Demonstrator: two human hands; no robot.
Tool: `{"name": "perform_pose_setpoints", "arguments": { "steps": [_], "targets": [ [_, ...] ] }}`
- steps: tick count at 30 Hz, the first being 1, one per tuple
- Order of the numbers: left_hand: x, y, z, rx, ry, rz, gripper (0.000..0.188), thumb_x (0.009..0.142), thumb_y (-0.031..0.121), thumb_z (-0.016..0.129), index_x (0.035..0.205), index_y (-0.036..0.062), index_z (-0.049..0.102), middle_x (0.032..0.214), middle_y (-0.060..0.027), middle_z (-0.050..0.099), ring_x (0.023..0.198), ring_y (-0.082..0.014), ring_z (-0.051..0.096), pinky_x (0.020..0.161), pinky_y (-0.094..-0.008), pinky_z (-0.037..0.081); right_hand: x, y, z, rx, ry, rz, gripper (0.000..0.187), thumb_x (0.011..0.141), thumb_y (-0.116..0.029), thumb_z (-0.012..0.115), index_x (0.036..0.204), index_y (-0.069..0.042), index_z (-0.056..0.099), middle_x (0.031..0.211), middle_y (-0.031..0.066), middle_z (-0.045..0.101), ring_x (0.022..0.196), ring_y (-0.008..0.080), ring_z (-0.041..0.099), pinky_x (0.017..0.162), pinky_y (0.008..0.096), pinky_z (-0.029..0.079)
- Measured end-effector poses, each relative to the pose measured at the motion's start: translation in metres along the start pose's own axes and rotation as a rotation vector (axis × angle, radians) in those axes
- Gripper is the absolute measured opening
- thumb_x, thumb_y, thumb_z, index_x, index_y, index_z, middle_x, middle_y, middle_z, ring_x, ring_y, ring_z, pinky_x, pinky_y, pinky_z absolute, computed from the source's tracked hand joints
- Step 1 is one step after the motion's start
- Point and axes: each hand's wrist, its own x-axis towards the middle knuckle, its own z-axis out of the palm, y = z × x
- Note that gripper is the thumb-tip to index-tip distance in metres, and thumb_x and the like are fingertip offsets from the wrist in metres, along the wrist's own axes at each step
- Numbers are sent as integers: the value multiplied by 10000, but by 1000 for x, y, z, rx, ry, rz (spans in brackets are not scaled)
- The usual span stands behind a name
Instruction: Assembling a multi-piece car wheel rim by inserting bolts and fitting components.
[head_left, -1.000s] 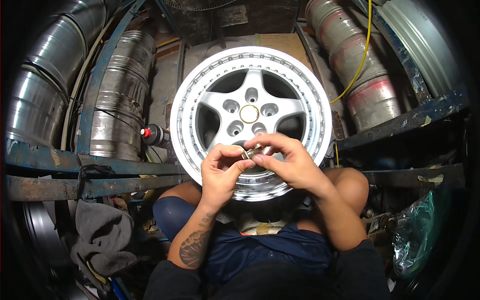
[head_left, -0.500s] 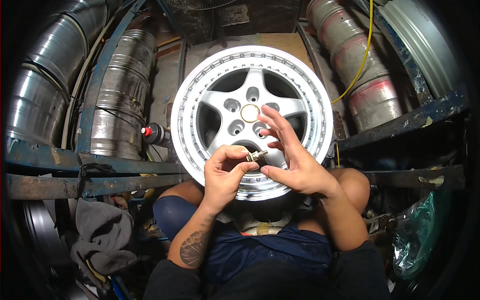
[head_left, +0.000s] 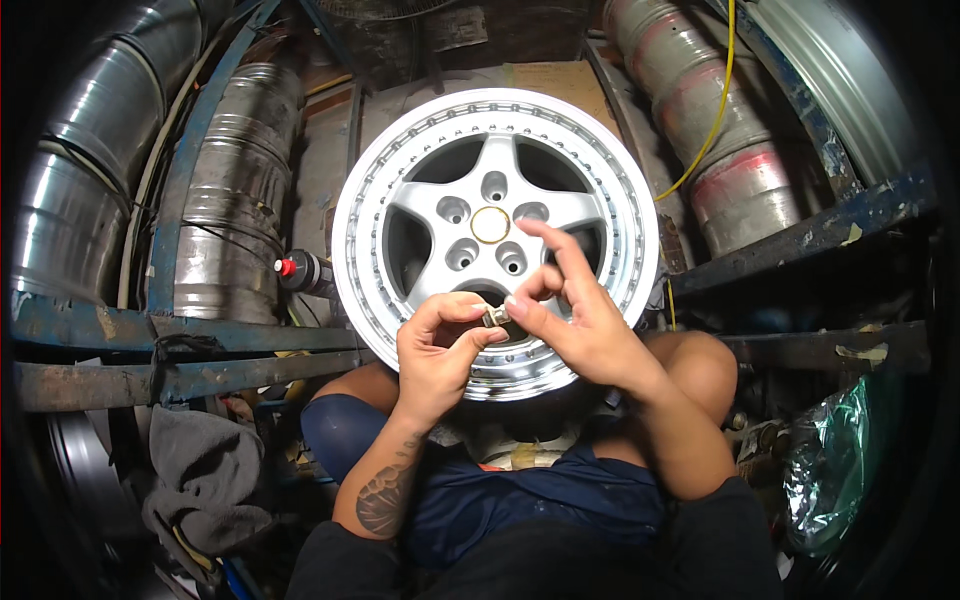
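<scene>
A silver five-spoke wheel rim (head_left: 497,158) lies face up before me, with a gold-edged ring round its centre bore. Over its near edge, my left hand (head_left: 430,350) pinches a small metal valve stem (head_left: 493,317) between thumb and fingers. My right hand (head_left: 590,335) has its thumb and a bent finger closed on the stem's other end. The right index finger is stretched out above the spokes. Fingertips cover most of the stem, so its threaded end is hidden.
Stacked metal wheel barrels (head_left: 235,190) stand on the left, others (head_left: 720,130) on the right, behind worn blue frames (head_left: 230,335). A red-capped bottle (head_left: 305,270) lies left of the rim. Also here: a yellow hose (head_left: 715,135), grey cloth (head_left: 205,460) and green plastic bag (head_left: 828,475).
My right hand has moved left and its thumb and finger have closed on the free end of the valve stem. The left hand keeps its pinch. The whole view has shifted slightly.
</scene>
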Motion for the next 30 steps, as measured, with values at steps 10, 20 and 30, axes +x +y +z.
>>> {"name": "perform_pose_setpoints", "arguments": {
  "steps": [10, 20, 30],
  "targets": [
    [-1, -4, -2, 10, 2, 34, 222, 818, -162, 634, 982, -17, 599, 1060, -120, 602, 947, -165, 641, 825, -295, 573, -1, 4, -2, 60, -25, -154, 626, 918, -132, 630, 1447, -84, 299, 887, 38, 576, 880, 115, 556, 860, 299, 429],
    [-1, -4, 0, -4, 0, 35, 217, 821, -156, 640, 985, -20, 597, 1061, -129, 610, 952, -168, 642, 830, -299, 569, -1, 7, -1, -64, 46, -313, 649, 890, -245, 702, 1412, -90, 350, 879, 34, 592, 745, 97, 494, 744, 234, 432],
    [-3, -2, 1, 33, 8, 7, 265, 801, -169, 638, 990, 13, 598, 1027, -110, 621, 938, -157, 630, 822, -283, 541, -5, -3, -3, 100, -52, -84, 576, 882, -91, 636, 1414, -81, 415, 1086, 16, 543, 980, 77, 472, 916, 280, 403]
  ]
}}
